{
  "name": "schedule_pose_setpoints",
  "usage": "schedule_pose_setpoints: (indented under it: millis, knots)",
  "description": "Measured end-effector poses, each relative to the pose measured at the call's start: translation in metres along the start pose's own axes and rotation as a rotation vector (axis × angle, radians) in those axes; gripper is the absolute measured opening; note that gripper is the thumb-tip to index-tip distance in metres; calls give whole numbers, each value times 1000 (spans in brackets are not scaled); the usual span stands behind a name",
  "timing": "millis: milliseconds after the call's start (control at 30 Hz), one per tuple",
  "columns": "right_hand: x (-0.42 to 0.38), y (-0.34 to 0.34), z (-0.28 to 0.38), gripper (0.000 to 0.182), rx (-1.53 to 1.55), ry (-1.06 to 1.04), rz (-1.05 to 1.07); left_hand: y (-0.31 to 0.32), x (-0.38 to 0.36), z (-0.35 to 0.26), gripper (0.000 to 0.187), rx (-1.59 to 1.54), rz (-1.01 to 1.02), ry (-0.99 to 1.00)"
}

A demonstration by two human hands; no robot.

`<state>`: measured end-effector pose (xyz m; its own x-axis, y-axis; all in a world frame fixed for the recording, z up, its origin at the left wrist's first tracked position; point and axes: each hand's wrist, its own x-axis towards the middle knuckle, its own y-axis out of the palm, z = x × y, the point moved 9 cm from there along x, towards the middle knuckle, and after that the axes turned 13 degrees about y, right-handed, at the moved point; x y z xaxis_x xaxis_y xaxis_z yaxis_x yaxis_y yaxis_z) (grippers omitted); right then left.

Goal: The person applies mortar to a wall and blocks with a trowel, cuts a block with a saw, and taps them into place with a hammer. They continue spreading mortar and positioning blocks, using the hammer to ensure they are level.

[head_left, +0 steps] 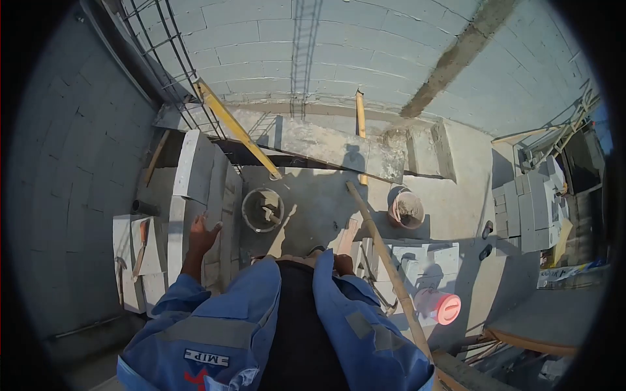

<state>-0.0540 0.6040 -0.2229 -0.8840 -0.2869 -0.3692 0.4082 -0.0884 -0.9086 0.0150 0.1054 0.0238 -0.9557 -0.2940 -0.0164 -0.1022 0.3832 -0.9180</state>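
Observation:
My left hand [204, 236] is raised at the side of the stacked light-grey blocks [193, 163], thumb and fingers apart and nothing in it. Below the blue sleeve, my right hand [343, 264] is small and shaded, with its fingers mostly hidden. Just beyond it lies a pale tan, board-like piece [350, 236]; whether the hand holds it, I cannot tell. Between the blocks and my legs stands a round bucket [245, 212] with tools inside. An orange-handled tool [143, 238] and a hammer-like tool [120, 277] rest on the lower blocks at left.
A long yellow bar [238, 129] leans beside a rebar cage [171, 49]. To the right, a bamboo pole [386, 257] slants past a mortar bucket [409, 212] and a pink container [448, 309]. Further blocks [531, 208] are stacked at far right. A block wall [365, 45] rises ahead.

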Motion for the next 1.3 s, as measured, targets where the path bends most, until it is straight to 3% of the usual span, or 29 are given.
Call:
schedule_pose_setpoints:
  millis: [67,133,167,233,267,333,367,400,467,500,600,633,700,800,933,1000,1200,1233,1300]
  knots:
    - [6,-10,10,17,-5,-152,47,-12,-56,22,72,-43,-20,-315]
    - [34,57,-40,23,517,294,469,-16,-115,37,72,-100,-61,-517]
    - [36,38,-19,23,452,239,515,-17,-133,39,71,-101,-112,-503]
    - [26,-20,56,20,-400,-424,305,-7,-177,55,70,-106,-177,-536]
    - [35,-27,79,20,-431,-464,318,-2,-190,57,67,-34,-223,-468]
    - [52,-30,105,20,-323,-410,452,-4,-209,54,65,31,-272,-429]
    - [84,20,66,20,-349,-432,462,-13,-213,48,63,-33,-285,-467]
    - [135,64,53,27,336,-77,556,-18,-216,44,60,-96,-299,-502]
    - [130,-6,131,31,219,-166,542,-25,-217,44,59,-116,-342,-529]
    - [108,-56,193,37,255,111,608,-30,-216,46,57,-128,-376,-525]
    - [133,-53,239,41,434,103,575,-49,-203,53,56,-81,-473,-439]
    - [143,-41,242,41,420,98,577,-54,-198,58,56,-87,-478,-452]
    - [165,-29,261,42,371,-158,473,-71,-182,64,53,-73,-533,-401]
    - [139,-65,291,43,269,-152,535,-76,-165,86,52,-66,-548,-441]
    - [151,-62,280,44,67,-260,465,-66,-147,110,52,-60,-482,-587]
    - [157,-47,257,43,63,-124,668,-55,-141,120,53,-70,-463,-616]
    - [224,6,216,40,-44,-137,760,-24,-139,146,50,168,-348,-850]
    - [244,39,193,39,55,-15,868,-44,-127,135,46,89,-409,-850]
    - [264,39,204,36,-28,47,899,-51,-116,137,46,48,-373,-874]
